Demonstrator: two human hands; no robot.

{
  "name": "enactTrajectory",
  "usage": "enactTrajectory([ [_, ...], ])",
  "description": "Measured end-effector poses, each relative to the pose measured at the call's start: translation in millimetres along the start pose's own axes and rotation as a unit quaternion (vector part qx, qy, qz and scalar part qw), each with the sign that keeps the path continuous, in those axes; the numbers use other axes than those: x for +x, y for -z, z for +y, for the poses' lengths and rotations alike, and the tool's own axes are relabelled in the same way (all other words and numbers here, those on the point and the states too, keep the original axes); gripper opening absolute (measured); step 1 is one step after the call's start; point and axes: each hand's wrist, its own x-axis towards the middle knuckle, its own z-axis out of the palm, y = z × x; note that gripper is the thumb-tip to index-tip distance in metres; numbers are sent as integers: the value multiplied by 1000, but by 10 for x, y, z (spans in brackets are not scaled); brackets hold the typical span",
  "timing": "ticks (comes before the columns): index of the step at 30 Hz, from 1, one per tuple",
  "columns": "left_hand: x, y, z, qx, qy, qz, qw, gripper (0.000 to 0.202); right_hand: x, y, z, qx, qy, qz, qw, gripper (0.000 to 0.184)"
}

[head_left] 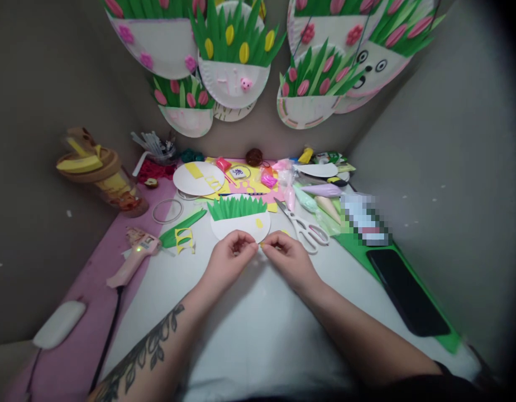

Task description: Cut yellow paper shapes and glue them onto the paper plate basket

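My left hand [233, 255] and my right hand [289, 259] meet almost fingertip to fingertip over the white cloth, both closed in a pinch. A tiny yellow piece [262, 244], probably paper, shows at the tips of my right fingers. Whatever my left fingers hold is too small to make out. Just beyond them lies a white paper plate [233, 228] with a fringe of green paper grass [237, 207] along its top. One yellow cutout [259, 223] rests on its white front. Another bit of yellow [285, 232] is partly hidden behind my right hand.
White-handled scissors [306, 226] lie right of the plate. On the left are a pink glue gun [136, 257] with a lit green light, and a cut yellow paper scrap [185, 240]. A black phone [409, 290] lies at right. Decorated paper plates [235, 84] hang behind.
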Motion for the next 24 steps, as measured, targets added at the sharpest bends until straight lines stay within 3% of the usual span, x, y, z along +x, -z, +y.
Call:
enactTrajectory([
  [4, -4, -10, -5, 34, -24, 12, 999, 15, -18, -42, -2, 17, -20, -14, 1000, 12],
  [9, -1, -23, -20, -64, 72, -18, 995, 12, -36, -52, -24, 0, -2, -29, 1000, 9],
  [12, 22, 2, -42, -116, 99, 22, 988, 13, -35, -60, -6, 36, -45, -27, 998, 10],
  [14, 33, 18, -54, -91, 83, 41, 992, 16, -29, -73, 22, 92, -100, -21, 991, 13],
  [17, 30, 9, -61, -23, 60, 3, 998, 22, -12, -93, 65, 180, -162, 0, 970, 18],
  [19, 19, -14, -62, 0, 53, -18, 998, 24, -1, -103, 84, 225, -179, 11, 958, 21],
  [24, 2, -38, -65, 15, 56, -1, 998, 25, 4, -119, 97, 270, -191, 13, 944, 22],
])
